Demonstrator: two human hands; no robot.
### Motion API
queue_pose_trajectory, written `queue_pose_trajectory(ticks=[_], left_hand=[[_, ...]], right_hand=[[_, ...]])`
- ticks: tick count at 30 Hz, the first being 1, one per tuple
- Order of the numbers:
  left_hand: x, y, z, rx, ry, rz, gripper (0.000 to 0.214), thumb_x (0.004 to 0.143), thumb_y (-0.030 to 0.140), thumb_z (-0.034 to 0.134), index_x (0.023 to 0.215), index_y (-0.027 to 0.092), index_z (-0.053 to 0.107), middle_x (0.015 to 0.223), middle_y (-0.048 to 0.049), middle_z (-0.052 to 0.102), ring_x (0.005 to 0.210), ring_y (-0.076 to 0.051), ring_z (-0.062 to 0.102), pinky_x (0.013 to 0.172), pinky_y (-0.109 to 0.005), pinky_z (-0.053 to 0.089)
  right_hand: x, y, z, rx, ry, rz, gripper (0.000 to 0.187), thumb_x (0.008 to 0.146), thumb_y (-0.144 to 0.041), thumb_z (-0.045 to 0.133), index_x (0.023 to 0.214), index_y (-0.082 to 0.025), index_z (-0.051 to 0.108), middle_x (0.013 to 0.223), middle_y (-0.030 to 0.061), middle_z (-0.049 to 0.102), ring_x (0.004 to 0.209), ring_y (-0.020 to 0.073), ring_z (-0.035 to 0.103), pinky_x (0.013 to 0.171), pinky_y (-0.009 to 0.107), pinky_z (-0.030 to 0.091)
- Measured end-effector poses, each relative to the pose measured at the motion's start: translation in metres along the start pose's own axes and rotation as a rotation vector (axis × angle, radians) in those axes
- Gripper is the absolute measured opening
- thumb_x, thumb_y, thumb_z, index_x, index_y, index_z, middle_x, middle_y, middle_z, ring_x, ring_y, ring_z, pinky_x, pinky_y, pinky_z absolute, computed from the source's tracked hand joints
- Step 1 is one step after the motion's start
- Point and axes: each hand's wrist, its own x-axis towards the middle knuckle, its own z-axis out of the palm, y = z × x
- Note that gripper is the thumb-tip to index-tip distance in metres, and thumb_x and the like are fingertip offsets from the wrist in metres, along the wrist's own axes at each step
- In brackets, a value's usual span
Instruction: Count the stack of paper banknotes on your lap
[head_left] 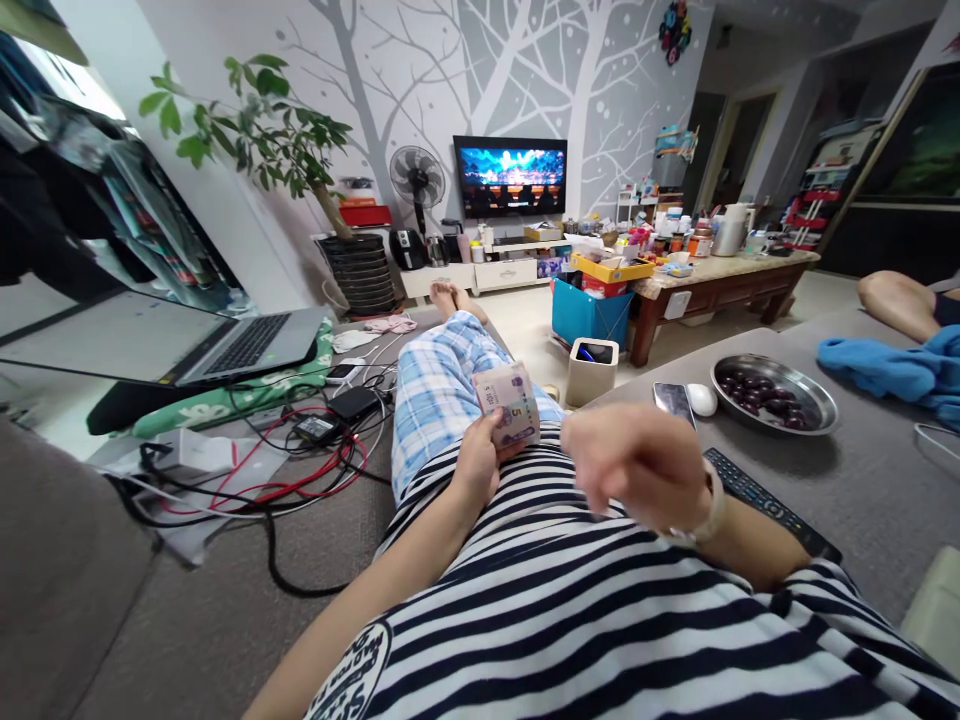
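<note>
My left hand [480,460] is closed on a banknote [510,405] marked with a 5, its thumb lying across the front. The note stands tilted up over my lap; whether others lie behind it, I cannot tell. To the right and apart from the note, my right hand [634,465] hangs in the air above the striped shirt [540,590]. Motion blurs it. Its fingers look curled inward, but whether anything is between them does not show. A pale band [709,505] circles the right wrist.
On the sofa at right lie a phone [673,402], a white mouse [702,400], a black keyboard [765,500] and a steel bowl [825,412] of dark fruit. At left are a laptop [251,345] and tangled cables [300,490]. Another person's leg [904,305] rests at far right.
</note>
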Motion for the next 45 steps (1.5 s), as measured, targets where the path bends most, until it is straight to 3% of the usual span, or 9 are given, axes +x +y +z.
queue_pose_trajectory(ticks=[3,5,7,9,15,25,37,40,45], left_hand=[[-0.002,0.000,0.001,0.034,0.011,0.019,0.020,0.089,0.023,0.062,0.104,0.012,0.070,0.093,-0.0098,0.076,0.080,-0.021,0.073,0.063,-0.032,0.063],[-0.004,0.001,0.001,0.046,0.012,0.017,0.022,0.089,0.024,0.062,0.107,0.013,0.070,0.095,-0.0102,0.077,0.077,-0.021,0.074,0.059,-0.031,0.062],[-0.006,0.002,0.002,0.046,-0.006,0.024,0.024,0.089,0.025,0.062,0.109,0.014,0.070,0.096,-0.0100,0.077,0.076,-0.021,0.074,0.059,-0.030,0.061],[-0.007,0.002,0.002,0.044,-0.029,0.031,0.026,0.089,0.027,0.062,0.110,0.015,0.071,0.096,-0.0099,0.078,0.077,-0.021,0.075,0.063,-0.031,0.062],[-0.007,-0.001,0.004,0.022,0.002,0.088,0.023,0.086,0.024,0.065,0.105,0.015,0.073,0.096,-0.0101,0.079,0.091,-0.025,0.075,0.084,-0.040,0.063],[-0.010,-0.006,0.007,0.052,-0.105,0.210,0.015,0.085,0.020,0.064,0.093,0.014,0.075,0.091,-0.0090,0.080,0.099,-0.026,0.074,0.098,-0.041,0.057],[-0.020,0.005,0.006,0.193,-0.036,0.072,0.019,0.087,0.025,0.064,0.100,0.014,0.072,0.092,-0.0102,0.078,0.081,-0.023,0.074,0.063,-0.031,0.061],[-0.019,0.002,0.006,0.199,-0.072,0.070,0.020,0.084,0.027,0.068,0.100,0.015,0.072,0.092,-0.0108,0.077,0.082,-0.025,0.074,0.067,-0.034,0.061],[-0.014,-0.004,0.004,0.153,-0.142,0.104,0.016,0.081,0.026,0.070,0.094,0.017,0.074,0.095,-0.0102,0.078,0.099,-0.027,0.073,0.090,-0.040,0.059]], right_hand=[[-0.007,0.065,-0.006,-0.062,0.373,0.244,0.038,0.092,-0.048,0.067,0.066,-0.022,0.057,0.051,-0.0048,0.052,0.046,0.0111,0.047,0.050,0.025,0.042],[-0.021,0.100,-0.003,-0.209,0.481,0.434,0.039,0.093,-0.052,0.063,0.069,-0.021,0.059,0.062,-0.0013,0.058,0.057,0.0137,0.053,0.059,0.028,0.048],[-0.038,0.122,0.007,-0.316,0.481,0.557,0.037,0.094,-0.054,0.059,0.101,-0.020,0.067,0.096,0.0077,0.069,0.085,0.0202,0.064,0.078,0.035,0.054],[-0.051,0.132,0.018,-0.361,0.367,0.626,0.055,0.094,-0.054,0.057,0.137,-0.020,0.055,0.136,0.0152,0.059,0.116,0.0264,0.061,0.098,0.044,0.051],[-0.059,0.137,0.035,-0.414,0.125,0.720,0.088,0.092,-0.051,0.061,0.162,-0.019,0.019,0.162,0.0181,0.034,0.151,0.0317,0.030,0.124,0.053,0.024],[-0.054,0.124,0.040,-0.615,0.007,0.714,0.103,0.087,-0.046,0.069,0.162,-0.008,0.010,0.152,0.0298,0.043,0.146,0.0417,0.036,0.118,0.063,0.029],[-0.056,0.145,0.028,-0.079,0.405,0.725,0.059,0.094,-0.047,0.053,0.145,-0.019,0.047,0.123,0.0126,0.066,0.111,0.0253,0.064,0.103,0.044,0.051],[-0.055,0.141,0.031,-0.129,0.399,0.730,0.074,0.094,-0.049,0.054,0.157,-0.020,0.028,0.145,0.0159,0.054,0.129,0.0277,0.056,0.113,0.049,0.043],[-0.050,0.134,0.039,-0.313,0.283,0.720,0.095,0.093,-0.057,0.056,0.163,-0.020,0.003,0.169,0.0156,0.019,0.157,0.0277,0.017,0.127,0.050,0.019]])
